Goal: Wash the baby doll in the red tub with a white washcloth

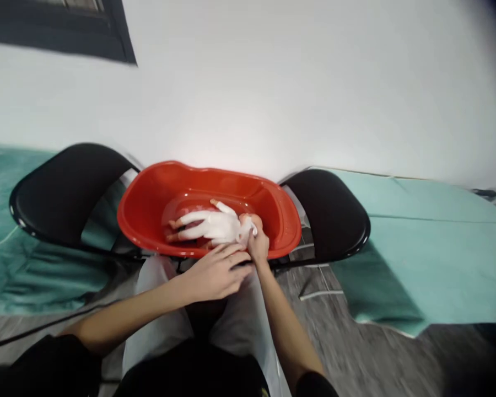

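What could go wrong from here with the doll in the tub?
The doll might twist or slide if the right hand tugs at its head; the left hand, loosely open by the near rim, isn't steadying it. A bump against the left chair or right chair might also jolt the red tub between them.

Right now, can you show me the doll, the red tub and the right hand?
Doll (pixel 220 226): head view, on its white torso.
Red tub (pixel 149 199): head view, on its inner wall.
Right hand (pixel 259 246): head view, on the hand's middle.
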`<action>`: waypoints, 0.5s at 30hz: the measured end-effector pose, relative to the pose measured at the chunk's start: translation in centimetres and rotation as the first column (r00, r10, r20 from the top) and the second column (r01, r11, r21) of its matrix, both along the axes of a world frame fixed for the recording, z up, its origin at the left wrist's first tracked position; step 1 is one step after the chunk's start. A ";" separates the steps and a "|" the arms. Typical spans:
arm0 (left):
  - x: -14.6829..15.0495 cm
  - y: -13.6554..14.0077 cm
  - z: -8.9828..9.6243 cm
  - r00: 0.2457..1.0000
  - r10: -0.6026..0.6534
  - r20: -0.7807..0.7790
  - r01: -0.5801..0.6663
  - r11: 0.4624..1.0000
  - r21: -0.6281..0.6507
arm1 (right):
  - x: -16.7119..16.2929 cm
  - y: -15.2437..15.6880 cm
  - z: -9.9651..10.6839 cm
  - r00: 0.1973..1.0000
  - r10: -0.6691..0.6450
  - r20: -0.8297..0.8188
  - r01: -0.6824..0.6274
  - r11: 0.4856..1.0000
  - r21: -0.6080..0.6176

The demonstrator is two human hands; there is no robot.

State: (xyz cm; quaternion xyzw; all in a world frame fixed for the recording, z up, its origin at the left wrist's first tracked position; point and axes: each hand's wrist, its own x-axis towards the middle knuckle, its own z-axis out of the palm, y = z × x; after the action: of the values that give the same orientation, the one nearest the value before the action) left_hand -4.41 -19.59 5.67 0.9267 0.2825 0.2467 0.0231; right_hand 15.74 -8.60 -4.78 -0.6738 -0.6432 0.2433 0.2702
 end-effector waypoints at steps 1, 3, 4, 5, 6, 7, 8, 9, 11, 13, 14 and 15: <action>0.0 -1.9 1.7 0.994 -0.100 0.034 0.098 0.994 0.057 | -0.1 -0.2 0.4 0.999 -0.027 -0.018 0.027 1.000 0.012; -0.2 -5.0 4.2 0.972 -0.213 0.101 0.200 0.972 0.127 | -0.5 -1.3 1.7 0.968 -0.028 -0.250 0.071 0.984 0.165; -0.4 -6.2 5.1 0.958 -0.244 0.149 0.221 0.963 0.154 | -0.9 -2.2 2.7 0.936 0.042 -0.350 0.046 0.970 0.239; -0.6 -7.2 5.8 0.943 -0.268 0.198 0.237 0.957 0.167 | -1.3 -3.3 4.0 0.898 0.140 -0.417 -0.009 0.953 0.302; -0.8 -8.0 6.4 0.927 -0.284 0.243 0.247 0.954 0.171 | -1.8 -4.7 5.6 0.859 0.233 -0.457 -0.079 0.941 0.330; -1.0 -8.7 6.8 0.910 -0.297 0.288 0.257 0.951 0.171 | -2.2 -6.2 7.3 0.819 0.298 -0.490 -0.142 0.933 0.330; -1.2 -9.3 7.2 0.894 -0.305 0.328 0.264 0.950 0.164 | -2.6 -7.8 9.1 0.775 0.373 -0.510 -0.250 0.922 0.294; -1.3 -9.7 7.5 0.880 -0.305 0.365 0.266 0.952 0.155 | -2.9 -9.4 10.8 0.715 0.464 -0.524 -0.391 0.886 0.250; -1.6 -10.5 7.9 0.853 -0.296 0.431 0.263 0.955 0.135 | -3.6 -12.3 13.8 0.566 0.609 -0.556 -0.627 0.755 0.190; -1.7 -11.0 8.1 0.827 -0.271 0.493 0.248 0.962 0.113 | -4.2 -14.5 15.7 0.466 0.662 -0.587 -0.699 0.682 0.214; -1.7 -11.2 8.1 0.809 -0.267 0.524 0.244 0.963 0.114 | -4.5 -15.3 16.2 0.440 0.670 -0.598 -0.695 0.676 0.245; -1.7 -11.4 8.0 0.788 -0.269 0.553 0.243 0.962 0.122 | -4.7 -15.9 16.6 0.425 0.673 -0.606 -0.681 0.678 0.277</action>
State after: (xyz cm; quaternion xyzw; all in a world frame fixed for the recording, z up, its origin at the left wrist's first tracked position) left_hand -6.15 -30.97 13.69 0.8420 0.1291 0.5103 0.1183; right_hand 11.02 -24.50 11.85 -0.2256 -0.7155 0.5572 0.3560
